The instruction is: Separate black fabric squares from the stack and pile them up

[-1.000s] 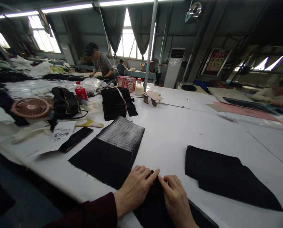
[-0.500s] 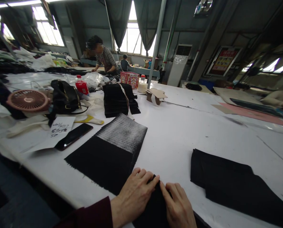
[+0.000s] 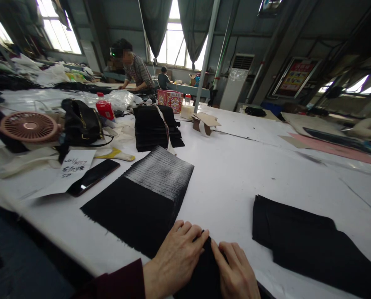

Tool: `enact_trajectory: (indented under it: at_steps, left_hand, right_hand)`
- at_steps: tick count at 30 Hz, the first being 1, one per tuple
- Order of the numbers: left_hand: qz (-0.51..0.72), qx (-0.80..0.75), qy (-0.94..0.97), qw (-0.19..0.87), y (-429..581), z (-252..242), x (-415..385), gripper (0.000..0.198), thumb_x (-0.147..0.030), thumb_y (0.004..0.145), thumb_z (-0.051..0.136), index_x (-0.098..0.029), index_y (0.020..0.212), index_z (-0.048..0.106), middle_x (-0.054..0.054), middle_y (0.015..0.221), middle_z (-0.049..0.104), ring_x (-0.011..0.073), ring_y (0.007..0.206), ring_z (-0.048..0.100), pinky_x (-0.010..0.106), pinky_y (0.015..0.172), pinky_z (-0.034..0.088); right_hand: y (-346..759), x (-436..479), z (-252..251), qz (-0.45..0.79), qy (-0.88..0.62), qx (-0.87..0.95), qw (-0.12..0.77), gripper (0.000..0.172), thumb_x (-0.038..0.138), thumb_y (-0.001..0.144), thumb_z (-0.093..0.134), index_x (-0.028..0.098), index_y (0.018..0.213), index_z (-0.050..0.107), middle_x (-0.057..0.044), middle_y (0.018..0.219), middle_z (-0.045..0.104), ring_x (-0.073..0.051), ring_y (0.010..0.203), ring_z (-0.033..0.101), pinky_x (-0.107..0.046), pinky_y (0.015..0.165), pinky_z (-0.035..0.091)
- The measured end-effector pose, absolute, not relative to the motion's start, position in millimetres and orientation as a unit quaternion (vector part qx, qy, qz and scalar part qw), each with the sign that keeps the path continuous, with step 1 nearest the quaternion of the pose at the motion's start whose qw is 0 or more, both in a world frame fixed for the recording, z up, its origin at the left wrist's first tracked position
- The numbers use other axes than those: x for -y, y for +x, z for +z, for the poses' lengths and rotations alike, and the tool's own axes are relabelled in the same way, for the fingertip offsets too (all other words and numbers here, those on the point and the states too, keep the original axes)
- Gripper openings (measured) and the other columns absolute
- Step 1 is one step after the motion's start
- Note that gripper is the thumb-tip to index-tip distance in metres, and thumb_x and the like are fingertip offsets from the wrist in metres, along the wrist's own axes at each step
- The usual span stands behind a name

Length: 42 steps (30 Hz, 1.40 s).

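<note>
My left hand (image 3: 179, 254) and my right hand (image 3: 235, 265) meet at the near edge of the table, both closed on a piece of black fabric (image 3: 204, 274). Fingertips of both hands pinch its top edge, thumbs mostly hidden. Just beyond the left hand lies a stack of black fabric pieces (image 3: 135, 211), its far part showing a greyish, ridged band of layered edges. To the right, apart from my right hand, more black fabric pieces (image 3: 310, 236) lie flat.
Left of the stack are a phone (image 3: 93, 177), a handwritten paper (image 3: 76, 164), a pink fan (image 3: 30, 126) and a black bag (image 3: 82, 122). A tied black fabric bundle (image 3: 156, 128) and a cardboard piece (image 3: 206, 122) sit farther back on the white table (image 3: 229, 174). Co-workers are beyond.
The view has shifted slightly, so the table items sit a little differently in the picture. Both hands keep their hold on the black fabric, almost unmoved.
</note>
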<state>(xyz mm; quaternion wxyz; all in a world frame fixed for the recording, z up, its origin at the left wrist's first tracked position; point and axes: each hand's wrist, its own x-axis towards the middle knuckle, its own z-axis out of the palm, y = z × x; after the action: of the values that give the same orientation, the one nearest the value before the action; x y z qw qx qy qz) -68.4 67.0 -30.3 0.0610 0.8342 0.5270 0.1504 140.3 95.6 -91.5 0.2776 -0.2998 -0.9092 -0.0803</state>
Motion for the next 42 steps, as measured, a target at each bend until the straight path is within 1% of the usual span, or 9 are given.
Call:
enact_trajectory:
  at_steps: [10,14,17,19,23,27,37,40,42]
  left_hand:
    - [0.155,-0.548,0.820,0.054,-66,-33,-66,0.039,-0.025,0.097,0.047,-0.022,0.135,0.045,0.004,0.116,0.058,0.0224,0.104,0.052,0.041,0.098,0.036]
    - [0.184,-0.551,0.814,0.014,-69,-38,-65,0.050,-0.031,0.097,0.050,-0.023,0.144,0.036,0.005,0.137,0.051,0.0239,0.118,0.048,0.042,0.106,0.028]
    - [0.191,-0.514,0.836,0.003,-70,-39,-65,0.051,-0.028,0.099,0.045,-0.032,0.147,0.029,-0.003,0.146,0.046,0.0209,0.126,0.043,0.040,0.110,0.021]
    - [0.191,-0.505,0.842,0.018,-70,-39,-66,0.051,-0.025,0.099,0.045,-0.032,0.147,0.030,-0.005,0.143,0.049,0.0193,0.127,0.043,0.039,0.111,0.020]
    - [0.220,-0.541,0.810,0.060,-70,-40,-66,0.054,-0.028,0.095,0.054,-0.027,0.145,0.034,0.000,0.140,0.052,0.0205,0.127,0.044,0.041,0.110,0.021]
    - [0.236,-0.529,0.810,0.085,-69,-36,-66,0.045,-0.024,0.094,0.055,-0.028,0.136,0.043,-0.001,0.138,0.053,0.0191,0.126,0.044,0.039,0.110,0.021]
    - [0.219,-0.510,0.827,0.091,-69,-32,-67,0.047,-0.021,0.094,0.053,-0.030,0.138,0.041,-0.001,0.133,0.056,0.0205,0.126,0.045,0.042,0.111,0.019]
    - [0.248,-0.527,0.807,0.097,-69,-33,-68,0.041,-0.022,0.091,0.058,-0.026,0.130,0.047,0.002,0.131,0.056,0.0216,0.122,0.047,0.042,0.108,0.022]
    - [0.261,-0.532,0.799,0.104,-69,-32,-69,0.030,-0.021,0.089,0.060,-0.024,0.118,0.053,0.003,0.123,0.059,0.0217,0.116,0.050,0.042,0.105,0.026]
  right_hand:
    - [126,-90,-73,-0.089,-0.331,0.886,0.312,0.039,0.002,0.092,0.035,0.009,0.124,0.056,-0.010,0.087,0.058,-0.021,0.078,0.051,-0.035,0.067,0.046]
    - [125,-86,-71,-0.074,-0.350,0.886,0.296,0.041,0.002,0.092,0.034,0.011,0.125,0.055,-0.009,0.089,0.057,-0.022,0.080,0.051,-0.036,0.069,0.047]
    - [126,-85,-72,-0.062,-0.366,0.885,0.280,0.040,0.002,0.092,0.034,0.011,0.126,0.054,-0.009,0.091,0.056,-0.022,0.081,0.051,-0.038,0.071,0.047]
    - [126,-84,-73,-0.055,-0.374,0.884,0.275,0.039,0.003,0.092,0.036,0.010,0.126,0.054,-0.010,0.091,0.056,-0.022,0.081,0.050,-0.038,0.071,0.047]
    - [127,-83,-73,-0.048,-0.385,0.880,0.274,0.041,0.002,0.091,0.036,0.012,0.126,0.054,-0.009,0.092,0.056,-0.022,0.083,0.051,-0.038,0.072,0.046]
    - [127,-82,-72,-0.044,-0.393,0.879,0.268,0.042,0.001,0.090,0.036,0.011,0.127,0.054,-0.009,0.094,0.055,-0.023,0.083,0.050,-0.039,0.073,0.046]
    - [126,-81,-68,-0.043,-0.400,0.877,0.262,0.043,0.001,0.089,0.037,0.014,0.125,0.056,-0.009,0.092,0.056,-0.022,0.083,0.051,-0.038,0.073,0.046]
    - [127,-81,-69,-0.023,-0.406,0.874,0.267,0.042,0.002,0.089,0.038,0.016,0.125,0.057,-0.009,0.093,0.057,-0.022,0.084,0.052,-0.038,0.074,0.046]
    - [128,-84,-69,0.010,-0.414,0.867,0.277,0.041,0.004,0.090,0.040,0.018,0.125,0.057,-0.008,0.095,0.058,-0.022,0.086,0.054,-0.038,0.076,0.047]
